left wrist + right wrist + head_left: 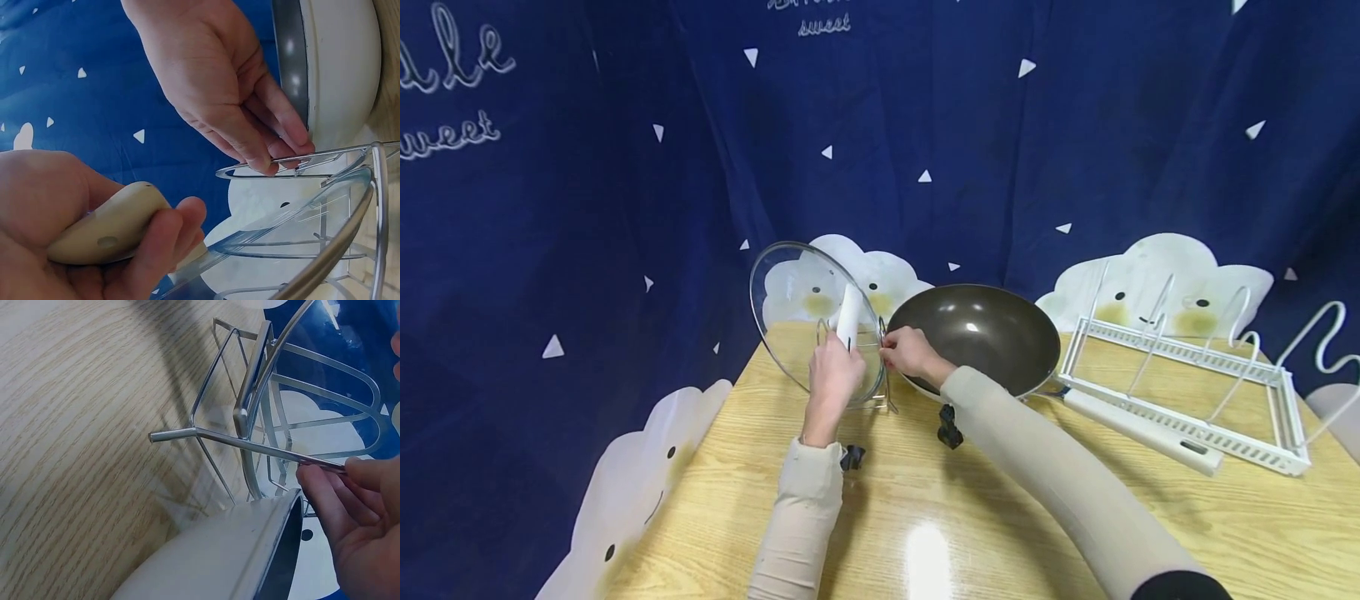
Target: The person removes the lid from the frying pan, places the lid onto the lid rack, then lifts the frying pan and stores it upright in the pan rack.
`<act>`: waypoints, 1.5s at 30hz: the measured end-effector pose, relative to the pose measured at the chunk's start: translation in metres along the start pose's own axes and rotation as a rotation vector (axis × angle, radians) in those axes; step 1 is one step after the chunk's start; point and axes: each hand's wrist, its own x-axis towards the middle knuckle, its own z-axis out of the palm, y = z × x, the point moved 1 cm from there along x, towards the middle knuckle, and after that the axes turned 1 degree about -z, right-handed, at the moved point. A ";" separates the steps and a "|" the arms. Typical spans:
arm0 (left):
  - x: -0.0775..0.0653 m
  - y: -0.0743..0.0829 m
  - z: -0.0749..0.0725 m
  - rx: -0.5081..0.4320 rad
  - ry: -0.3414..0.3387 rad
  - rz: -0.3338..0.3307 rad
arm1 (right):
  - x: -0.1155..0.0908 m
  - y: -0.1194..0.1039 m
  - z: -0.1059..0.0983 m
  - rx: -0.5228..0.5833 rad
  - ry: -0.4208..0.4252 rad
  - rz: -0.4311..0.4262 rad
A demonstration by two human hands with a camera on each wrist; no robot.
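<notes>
My left hand (pixel 835 367) grips the long white handle (pixel 850 310) of a clear glass lid (pixel 784 287) with a metal rim. The lid stands tilted up on edge in a small metal wire rack (pixel 379 206). My right hand (pixel 912 352) pinches the rack's wire loop between thumb and fingers, as the right wrist view also shows. Right beside the rack is a wok (pixel 977 329), dark inside and white outside, its white handle (pixel 1138 427) pointing to the right front. Part of the rack is hidden behind the hands and lid in the head view.
On the right of the wooden table (pixel 880 533) stands a white rack (pixel 1273 375) with several tall wire dividers; the wok's handle lies along its front. Small black objects (pixel 950 427) show near both wrists. A blue curtain (pixel 880 108) hangs behind.
</notes>
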 end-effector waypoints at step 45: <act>-0.034 0.099 0.012 0.386 -0.210 0.456 | -0.115 -0.005 -0.186 -0.517 -0.250 -0.065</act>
